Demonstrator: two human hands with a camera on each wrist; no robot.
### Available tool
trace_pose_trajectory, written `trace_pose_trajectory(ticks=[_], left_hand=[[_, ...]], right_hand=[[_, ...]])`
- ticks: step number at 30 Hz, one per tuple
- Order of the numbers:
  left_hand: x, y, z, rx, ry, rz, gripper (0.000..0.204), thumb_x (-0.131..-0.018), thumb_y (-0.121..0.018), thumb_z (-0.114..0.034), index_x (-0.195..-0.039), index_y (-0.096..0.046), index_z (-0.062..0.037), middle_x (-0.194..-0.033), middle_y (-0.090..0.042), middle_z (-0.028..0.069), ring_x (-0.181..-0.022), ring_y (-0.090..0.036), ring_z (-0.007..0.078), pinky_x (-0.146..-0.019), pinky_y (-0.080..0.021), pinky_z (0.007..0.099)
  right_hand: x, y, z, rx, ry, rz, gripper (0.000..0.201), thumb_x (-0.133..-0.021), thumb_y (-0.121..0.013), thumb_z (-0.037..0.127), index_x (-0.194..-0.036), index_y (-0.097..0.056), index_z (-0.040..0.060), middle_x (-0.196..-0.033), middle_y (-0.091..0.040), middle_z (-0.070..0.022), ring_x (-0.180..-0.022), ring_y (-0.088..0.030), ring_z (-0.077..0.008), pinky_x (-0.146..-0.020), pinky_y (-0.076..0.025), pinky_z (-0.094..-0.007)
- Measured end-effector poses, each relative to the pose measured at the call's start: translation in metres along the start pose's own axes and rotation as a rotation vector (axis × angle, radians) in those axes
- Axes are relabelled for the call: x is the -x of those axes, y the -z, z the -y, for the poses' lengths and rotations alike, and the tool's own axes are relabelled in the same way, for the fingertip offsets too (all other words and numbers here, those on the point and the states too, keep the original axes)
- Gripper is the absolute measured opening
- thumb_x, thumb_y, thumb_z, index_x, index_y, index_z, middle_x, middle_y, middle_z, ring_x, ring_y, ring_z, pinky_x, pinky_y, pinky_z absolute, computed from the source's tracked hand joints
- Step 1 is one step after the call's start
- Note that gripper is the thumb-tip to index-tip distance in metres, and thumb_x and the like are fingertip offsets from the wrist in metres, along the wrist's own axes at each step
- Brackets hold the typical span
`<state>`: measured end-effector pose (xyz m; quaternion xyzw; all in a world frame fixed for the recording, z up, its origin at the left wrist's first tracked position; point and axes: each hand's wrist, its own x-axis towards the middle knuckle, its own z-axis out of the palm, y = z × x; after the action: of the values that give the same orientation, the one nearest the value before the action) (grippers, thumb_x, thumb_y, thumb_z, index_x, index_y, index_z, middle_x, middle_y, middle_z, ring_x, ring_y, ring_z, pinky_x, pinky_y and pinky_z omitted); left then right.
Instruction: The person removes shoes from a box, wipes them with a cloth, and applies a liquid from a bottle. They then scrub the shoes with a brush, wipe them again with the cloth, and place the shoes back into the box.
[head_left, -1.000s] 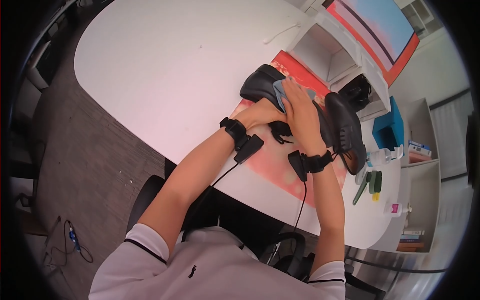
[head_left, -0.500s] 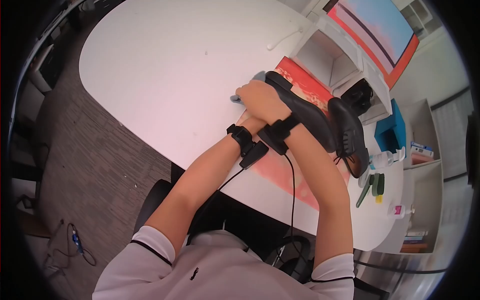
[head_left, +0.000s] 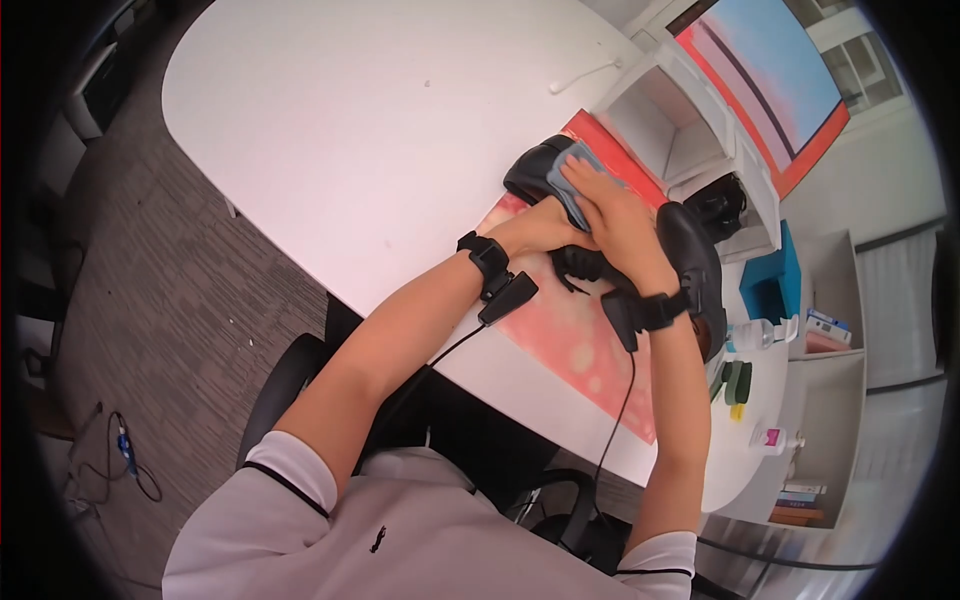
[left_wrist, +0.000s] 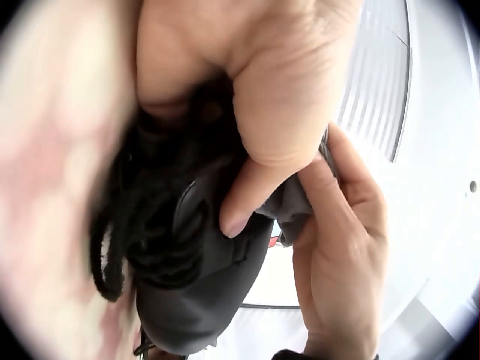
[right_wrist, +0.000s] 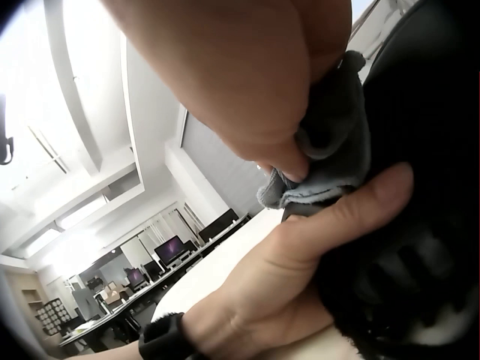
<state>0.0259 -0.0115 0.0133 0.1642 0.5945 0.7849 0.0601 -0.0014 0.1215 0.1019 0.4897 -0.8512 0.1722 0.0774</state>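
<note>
The left hand (head_left: 540, 228) grips a black lace-up shoe (head_left: 530, 168) above the red-and-pink mat (head_left: 575, 355); its thumb lies along the shoe's upper near the laces in the left wrist view. Folded in the right hand (head_left: 622, 225) is a grey-blue cloth (head_left: 562, 187), pressed against the shoe close to the left hand. From the right wrist, the cloth (right_wrist: 337, 165) shows between the fingers and the dark shoe. A second black shoe (head_left: 690, 250) stands on the mat's right side, partly behind the right wrist.
On the white table (head_left: 330, 130), a white shelf unit (head_left: 650, 120) holds a black item (head_left: 720, 205). To the right are a teal box (head_left: 775, 280), a clear bottle (head_left: 750, 335), green brushes (head_left: 738, 382) and a pink-labelled bottle (head_left: 770, 438).
The right hand, with the cloth, went left past the left hand, then came back right onto the shoe. The left hand keeps its grip while the held shoe has turned.
</note>
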Motion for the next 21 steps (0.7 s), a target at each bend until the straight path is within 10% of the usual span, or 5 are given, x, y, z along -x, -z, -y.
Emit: trace_pose_trajectory(ticks=[7,13,21], left_hand=[[0.0,-0.004,0.01,0.147,-0.068,-0.122,0.041,-0.077,-0.076,-0.005,-0.116,-0.063,0.0018,-0.112,-0.069,0.0109,-0.108,-0.062,0.0192,-0.093,-0.048,0.0298],[-0.006,0.024,0.04,-0.313,-0.056,0.006,0.055,-0.092,-0.066,-0.009,-0.14,-0.042,0.0008,-0.132,-0.057,0.0084,-0.113,-0.057,0.0148,-0.097,-0.047,0.0305],[0.001,0.005,0.0,-0.039,0.078,0.027,0.061,-0.085,-0.075,-0.01,-0.137,-0.045,0.0005,-0.126,-0.061,0.0101,-0.115,-0.057,0.0145,-0.096,-0.047,0.0306]], right_hand=[[-0.062,-0.047,-0.014,0.157,0.009,-0.065,0.02,-0.092,-0.054,0.01,-0.106,-0.066,0.0029,-0.117,-0.065,-0.0206,-0.113,-0.061,-0.0345,-0.096,-0.048,-0.0442],[-0.092,-0.058,0.008,0.446,-0.144,0.208,0.018,-0.084,-0.054,0.01,-0.094,-0.068,0.0052,-0.1,-0.068,-0.02,-0.094,-0.064,-0.0318,-0.091,-0.048,-0.0443],[-0.009,-0.016,0.009,-0.103,-0.074,-0.095,0.032,-0.091,-0.054,0.005,-0.121,-0.066,0.0054,-0.131,-0.061,-0.0162,-0.131,-0.05,-0.0332,-0.104,-0.045,-0.0424]])
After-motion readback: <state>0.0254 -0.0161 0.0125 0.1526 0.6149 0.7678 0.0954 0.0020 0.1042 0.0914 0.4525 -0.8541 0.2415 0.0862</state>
